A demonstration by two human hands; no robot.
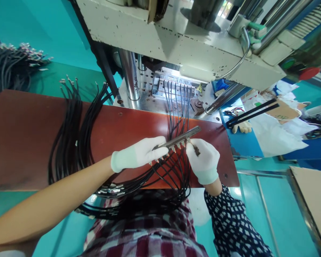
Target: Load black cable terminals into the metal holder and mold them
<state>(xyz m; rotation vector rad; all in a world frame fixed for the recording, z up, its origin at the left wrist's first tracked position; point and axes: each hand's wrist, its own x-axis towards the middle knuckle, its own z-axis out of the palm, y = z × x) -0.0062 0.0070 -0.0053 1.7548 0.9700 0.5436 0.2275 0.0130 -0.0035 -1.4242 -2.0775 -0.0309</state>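
Observation:
My left hand [139,154], in a white glove, grips a long metal holder bar [180,137] over the red-brown work board [24,142]. Several black cables [166,171] with metal terminals hang from the bar toward my lap. My right hand [204,159], also gloved, pinches a cable end [194,148] at the bar's right part. Behind the bar, several black cables [176,103] run into a mould fixture [173,87] under the press.
A large grey press machine [176,39] with a steel column [130,75] stands behind the board. A bundle of black cables [69,132] drapes over the board's left part. More cables [8,67] are piled far left. A glove and black strips [246,117] lie on the blue bench at right.

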